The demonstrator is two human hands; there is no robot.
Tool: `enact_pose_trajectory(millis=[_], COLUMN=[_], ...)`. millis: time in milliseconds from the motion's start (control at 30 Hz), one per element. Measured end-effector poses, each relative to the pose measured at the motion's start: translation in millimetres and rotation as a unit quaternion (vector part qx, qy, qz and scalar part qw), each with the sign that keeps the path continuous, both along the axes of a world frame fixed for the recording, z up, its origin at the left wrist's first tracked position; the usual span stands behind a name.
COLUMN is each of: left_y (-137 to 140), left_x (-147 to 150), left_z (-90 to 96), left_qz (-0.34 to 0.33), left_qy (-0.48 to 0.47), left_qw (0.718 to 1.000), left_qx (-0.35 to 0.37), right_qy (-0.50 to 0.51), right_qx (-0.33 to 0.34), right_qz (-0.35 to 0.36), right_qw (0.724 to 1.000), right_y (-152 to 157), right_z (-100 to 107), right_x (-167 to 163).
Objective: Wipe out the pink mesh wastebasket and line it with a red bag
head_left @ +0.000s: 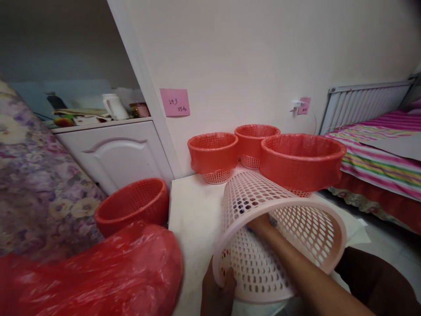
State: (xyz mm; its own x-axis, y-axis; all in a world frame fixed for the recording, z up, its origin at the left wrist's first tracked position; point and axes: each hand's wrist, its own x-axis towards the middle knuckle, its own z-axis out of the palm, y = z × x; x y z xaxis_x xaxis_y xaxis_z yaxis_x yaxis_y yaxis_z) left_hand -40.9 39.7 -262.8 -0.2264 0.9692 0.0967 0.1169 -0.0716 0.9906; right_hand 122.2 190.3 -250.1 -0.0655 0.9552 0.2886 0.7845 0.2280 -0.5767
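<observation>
A pale pink plastic waste basket [250, 259] with a lattice of holes lies tilted on its side, its wide mouth towards me. My left hand [219, 285] grips the near left part of its rim, thumb inside. My right hand [261, 224] reaches through the mouth and is closed near the inner wall. Its fingers are mostly hidden. Something dark shows beside it and through the holes, too unclear to name.
Red-lined baskets [213, 153] stand along the back of the white table [194, 210]. At left are another red-lined basket [131, 206] and a red plastic bag [141, 267]. A white cabinet [121, 153], floral curtain [42, 188] and striped bed [384, 153] flank the table.
</observation>
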Motion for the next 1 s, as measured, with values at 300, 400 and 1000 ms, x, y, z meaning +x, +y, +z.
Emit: enact_pose_trajectory(millis=[300,400,1000], left_y=[2,2,2], left_x=[3,2,-29], left_z=[4.0,2.4,9.1], left_qz=[0.019,0.031,0.017], left_qy=[-0.027,-0.035,0.078], left_qw=[0.999,0.999,0.995], left_qx=[0.017,0.019,0.054], right_qy=[-0.067,-0.083,0.102], right_qx=[-0.079,-0.091,0.034], right_qz=[0.020,0.062,0.096], right_qw=[0.994,0.990,0.990], right_y=[-8,-44,-49], right_z=[-7,-3,30], right_x=[1,4,11])
